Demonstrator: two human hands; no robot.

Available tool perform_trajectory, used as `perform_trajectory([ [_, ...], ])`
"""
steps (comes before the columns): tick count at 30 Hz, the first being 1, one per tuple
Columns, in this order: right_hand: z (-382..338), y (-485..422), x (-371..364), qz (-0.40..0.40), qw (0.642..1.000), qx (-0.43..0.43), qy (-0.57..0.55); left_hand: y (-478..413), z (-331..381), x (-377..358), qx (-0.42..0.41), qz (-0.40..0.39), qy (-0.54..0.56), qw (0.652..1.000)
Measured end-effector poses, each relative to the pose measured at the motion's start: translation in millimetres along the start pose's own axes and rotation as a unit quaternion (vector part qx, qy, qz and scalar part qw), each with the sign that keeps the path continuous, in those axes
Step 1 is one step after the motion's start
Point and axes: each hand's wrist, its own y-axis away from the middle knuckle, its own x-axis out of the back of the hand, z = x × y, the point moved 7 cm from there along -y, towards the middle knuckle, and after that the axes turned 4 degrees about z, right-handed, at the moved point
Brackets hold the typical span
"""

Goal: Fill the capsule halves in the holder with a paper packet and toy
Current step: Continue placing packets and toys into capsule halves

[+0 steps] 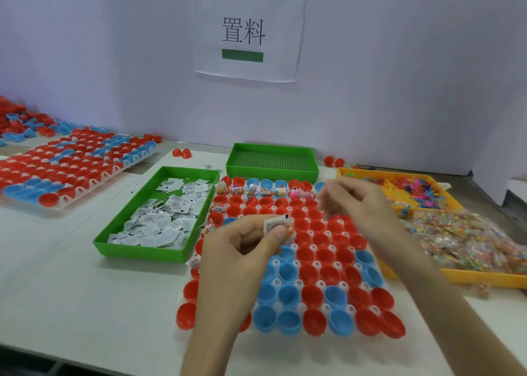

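A clear holder [319,286] in front of me carries rows of red and blue capsule halves [313,293]. Halves in its far row [256,191] hold small packets and toys. My left hand [242,250] hovers over the holder's left side and pinches a white paper packet [275,224] together with a small wrapped toy [289,230]. My right hand [353,201], blurred, hangs over the holder's far right corner with curled fingers; whether it holds anything I cannot tell.
A green tray [159,250] of white paper packets lies left of the holder. An empty green tray [272,161] sits behind. Yellow trays on the right hold coloured toys [413,189] and wrapped toys [467,241]. Another filled holder [71,164] lies far left.
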Motion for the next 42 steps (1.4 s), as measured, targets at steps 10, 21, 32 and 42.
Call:
perform_trajectory([
  [10,113,-88,74,0.043,0.885,-0.172,0.431,1,10,1,-0.004,-0.016,0.064,0.998],
  [21,98,-85,97,0.161,0.902,-0.098,0.388,-2,3,12,0.014,0.025,0.068,0.997],
  [32,-21,3,-2,-0.002,0.998,0.015,-0.054,2,4,7,0.001,0.027,0.016,1.0],
  [42,-36,28,-44,-0.119,0.984,0.03,-0.128,2,8,13,-0.006,0.064,0.048,0.997],
])
